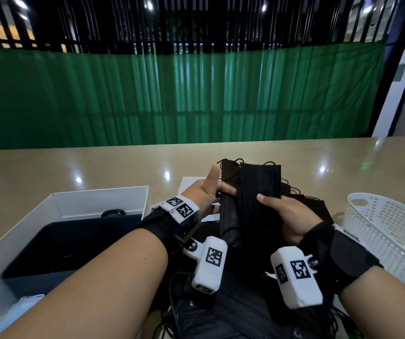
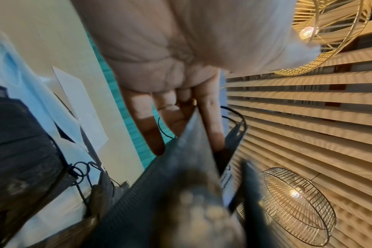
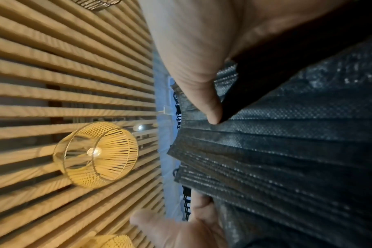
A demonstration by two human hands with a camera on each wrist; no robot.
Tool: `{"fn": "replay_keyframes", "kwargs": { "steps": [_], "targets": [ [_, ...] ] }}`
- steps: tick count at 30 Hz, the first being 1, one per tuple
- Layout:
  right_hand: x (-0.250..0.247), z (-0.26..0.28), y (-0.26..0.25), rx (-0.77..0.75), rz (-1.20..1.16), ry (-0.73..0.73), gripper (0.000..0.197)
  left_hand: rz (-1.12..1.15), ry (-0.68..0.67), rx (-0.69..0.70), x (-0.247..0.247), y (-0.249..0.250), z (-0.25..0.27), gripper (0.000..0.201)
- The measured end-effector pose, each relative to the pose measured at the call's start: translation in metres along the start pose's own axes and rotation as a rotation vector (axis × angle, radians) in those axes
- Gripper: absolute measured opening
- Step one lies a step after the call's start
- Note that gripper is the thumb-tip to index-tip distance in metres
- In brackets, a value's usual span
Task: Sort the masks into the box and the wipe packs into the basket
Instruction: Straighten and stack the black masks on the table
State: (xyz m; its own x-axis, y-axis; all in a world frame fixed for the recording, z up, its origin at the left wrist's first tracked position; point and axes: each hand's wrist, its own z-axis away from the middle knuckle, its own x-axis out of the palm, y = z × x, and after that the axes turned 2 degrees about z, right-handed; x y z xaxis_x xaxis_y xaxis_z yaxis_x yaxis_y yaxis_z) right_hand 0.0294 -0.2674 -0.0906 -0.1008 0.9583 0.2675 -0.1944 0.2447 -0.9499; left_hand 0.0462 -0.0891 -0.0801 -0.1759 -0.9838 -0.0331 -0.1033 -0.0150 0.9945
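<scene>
both forearms reach forward over the lap, wrists strapped. the left hand (image 1: pixel 205 192) is raised, thumb straight up, fingers closed on black masks (image 1: pixel 257 192). the right hand (image 1: pixel 287 214) pinches them too, thumb on top.

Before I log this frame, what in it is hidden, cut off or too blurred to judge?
- Box contents: head view, dark interior, partly covered by the left forearm.
- How many black masks are held: both wrist views show overlapping layers only.
- Right hand fingers: head view, behind the masks; only the thumb shows.
- Left hand grip: left wrist view, foreground blurred.
- Basket: cut by the right edge.
- Wipe packs: none identifiable.
</scene>
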Motion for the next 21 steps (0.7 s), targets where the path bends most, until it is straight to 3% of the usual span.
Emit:
{"fn": "replay_keyframes", "kwargs": {
  "steps": [4,9,14,16,21],
  "targets": [
    [0.001,0.008,-0.002,0.094,0.074,-0.102,0.043,-0.283,-0.024,0.012,0.001,-0.001,-0.001,0.088],
    [-0.001,0.011,0.0,0.045,0.103,-0.166,0.041,-0.369,0.058,-0.009,-0.001,0.007,0.003,0.072],
    [-0.002,0.017,0.002,-0.001,0.066,-0.188,0.036,-0.41,0.11,-0.009,-0.001,0.008,0.004,0.069],
    [-0.002,0.021,0.0,-0.037,0.025,-0.176,0.038,-0.381,0.119,-0.045,-0.002,0.006,0.001,0.078],
    [-0.004,0.02,-0.011,-0.147,-0.146,-0.137,0.047,-0.29,0.052,-0.051,-0.002,0.0,-0.005,0.088]
  ]
}}
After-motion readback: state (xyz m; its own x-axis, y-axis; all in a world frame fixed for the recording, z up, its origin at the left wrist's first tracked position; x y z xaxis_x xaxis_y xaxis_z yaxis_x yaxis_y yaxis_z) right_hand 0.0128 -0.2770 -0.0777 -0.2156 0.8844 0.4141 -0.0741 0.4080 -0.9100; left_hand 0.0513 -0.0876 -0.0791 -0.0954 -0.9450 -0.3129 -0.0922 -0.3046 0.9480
